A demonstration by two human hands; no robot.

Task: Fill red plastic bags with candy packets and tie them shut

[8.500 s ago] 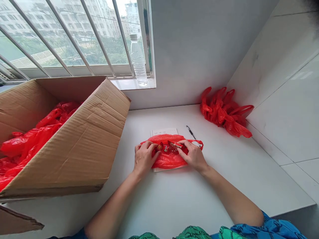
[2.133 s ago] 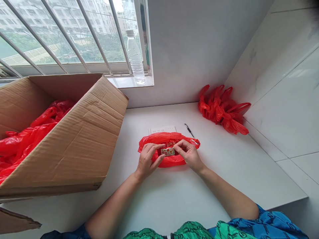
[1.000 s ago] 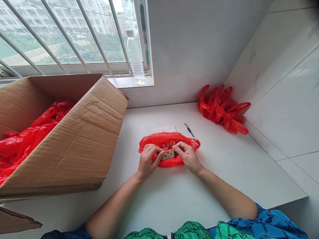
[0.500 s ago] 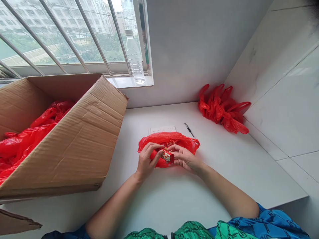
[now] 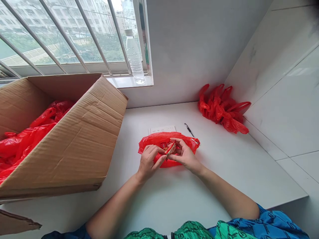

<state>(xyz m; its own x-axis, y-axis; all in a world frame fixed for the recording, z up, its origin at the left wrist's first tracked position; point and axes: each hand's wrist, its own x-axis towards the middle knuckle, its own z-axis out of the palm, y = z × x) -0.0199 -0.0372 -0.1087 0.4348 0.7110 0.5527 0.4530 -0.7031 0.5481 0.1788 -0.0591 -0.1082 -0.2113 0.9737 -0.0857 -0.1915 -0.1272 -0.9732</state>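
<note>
A red plastic bag (image 5: pixel 154 139) lies open on the white counter (image 5: pixel 174 196) in front of me, on top of a white sheet of paper (image 5: pixel 161 129). My left hand (image 5: pixel 149 161) and my right hand (image 5: pixel 184 155) meet over the bag's mouth. Both pinch a small red patterned packet (image 5: pixel 170 148) between fingertips, tilted up on edge. More small red items (image 5: pixel 163 145) show inside the bag behind it.
A large open cardboard box (image 5: pixel 74 139) with red bags (image 5: pixel 27 136) inside stands at the left. A heap of red bags (image 5: pixel 223 109) sits in the far right corner. A pen (image 5: pixel 189 129) lies beside the paper. A water bottle (image 5: pixel 134 56) stands on the window sill.
The small packet has been turned from lying flat to standing tilted between both hands. My right hand has rolled palm-inward around it. The bag has stayed in place.
</note>
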